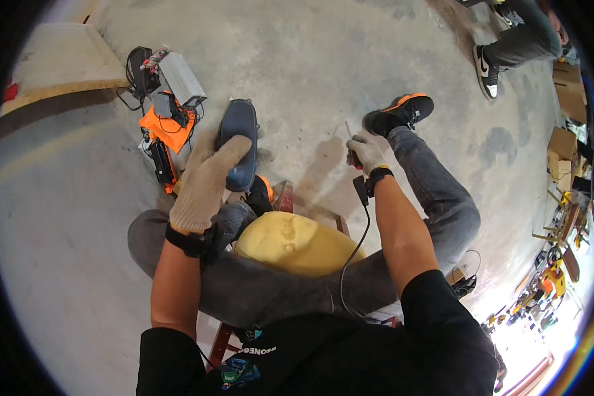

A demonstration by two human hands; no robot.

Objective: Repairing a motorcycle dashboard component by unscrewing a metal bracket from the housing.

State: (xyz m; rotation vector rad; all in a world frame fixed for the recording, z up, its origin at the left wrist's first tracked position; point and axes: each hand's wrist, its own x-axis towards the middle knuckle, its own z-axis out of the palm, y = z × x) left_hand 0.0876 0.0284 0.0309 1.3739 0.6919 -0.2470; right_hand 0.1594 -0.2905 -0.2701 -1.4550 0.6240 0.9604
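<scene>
Knit-gloved hands point(204, 181) around smooth rounded blue cover point(239, 142)

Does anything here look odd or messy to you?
Mostly the clutter: a tangle of cables, a silver box and orange gear lies loose on the concrete floor. The left hand holds a dark shoe-like piece; the right hand grips a thin tool.

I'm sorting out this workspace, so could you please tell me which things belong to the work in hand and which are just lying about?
In hand:
left hand gripping a dark blue padded piece
right hand holding a thin tool
yellow foam cushion on the lap

Lying about:
orange equipment with grey box
wooden board
cardboard boxes
</scene>
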